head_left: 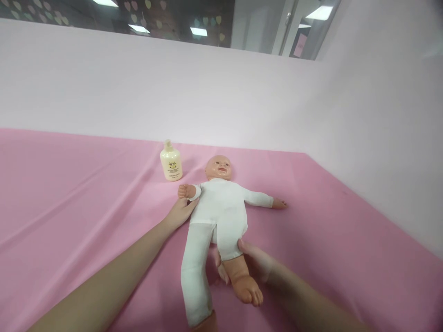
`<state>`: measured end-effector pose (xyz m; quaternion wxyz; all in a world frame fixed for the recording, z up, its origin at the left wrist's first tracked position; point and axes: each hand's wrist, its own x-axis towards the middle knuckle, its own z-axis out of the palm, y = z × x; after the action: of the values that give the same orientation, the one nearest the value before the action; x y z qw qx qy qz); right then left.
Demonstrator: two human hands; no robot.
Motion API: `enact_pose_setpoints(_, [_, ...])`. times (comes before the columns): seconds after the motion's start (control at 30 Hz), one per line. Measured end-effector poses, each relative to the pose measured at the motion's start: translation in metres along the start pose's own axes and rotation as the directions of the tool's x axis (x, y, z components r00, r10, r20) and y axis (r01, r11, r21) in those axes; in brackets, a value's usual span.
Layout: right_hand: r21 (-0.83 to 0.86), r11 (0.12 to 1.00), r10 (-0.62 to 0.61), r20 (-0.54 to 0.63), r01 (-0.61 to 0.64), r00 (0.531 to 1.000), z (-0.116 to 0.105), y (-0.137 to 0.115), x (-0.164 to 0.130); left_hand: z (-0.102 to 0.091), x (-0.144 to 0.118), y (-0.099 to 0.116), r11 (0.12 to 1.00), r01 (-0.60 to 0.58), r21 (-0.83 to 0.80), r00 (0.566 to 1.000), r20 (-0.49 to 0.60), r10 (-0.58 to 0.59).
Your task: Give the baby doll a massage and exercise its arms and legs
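A baby doll (pixel 218 203) with a white cloth body lies on its back, head at the far end and feet toward me. My left hand (pixel 182 211) grips the doll's side beneath its raised arm; the thumb rests against the cloth, and the other fingers are mostly hidden. Around the doll's bent leg on the right, my right hand (pixel 258 262) is closed, thumb on the outer thigh and fingertips showing on the inner side. The other leg (pixel 196 272) stretches toward the bottom edge of the view.
A pale yellow pump bottle (pixel 172 163) stands to the left of the doll's head. Pink cloth (pixel 86 184) with creases covers the surface. A white wall (pixel 166 92) runs behind it, with a window (pixel 194 18) above, and another white wall (pixel 387 138) borders the right side.
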<state>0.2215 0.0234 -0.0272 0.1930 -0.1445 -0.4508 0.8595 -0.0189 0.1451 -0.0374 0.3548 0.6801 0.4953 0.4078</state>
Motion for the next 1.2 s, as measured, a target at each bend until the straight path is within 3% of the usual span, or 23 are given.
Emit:
enact_pose_setpoints(0.13, [0.097,0.995,-0.030,0.018,0.028,0.999,0.000,0.001,0.001,0.000,0.000,0.002,1.000,0.021,-0.006,1.000,0.009,-0.021])
enact_pose_setpoints(0.53, [0.165,0.986,0.013,0.029,-0.017,1.000,0.004,0.002,0.001,-0.001,-0.001,0.005,0.999,0.022,0.024,0.999,0.033,-0.023])
enact_pose_setpoints(0.97, [0.179,0.982,0.043,0.077,-0.057,0.996,0.012,-0.006,-0.001,-0.002,-0.002,0.006,0.997,0.054,0.059,0.997,0.043,-0.057])
enact_pose_setpoints(1.2, [0.162,0.984,0.067,0.062,-0.077,0.996,0.019,-0.015,-0.003,0.000,-0.002,0.006,1.000,0.017,0.021,0.999,0.028,-0.018])
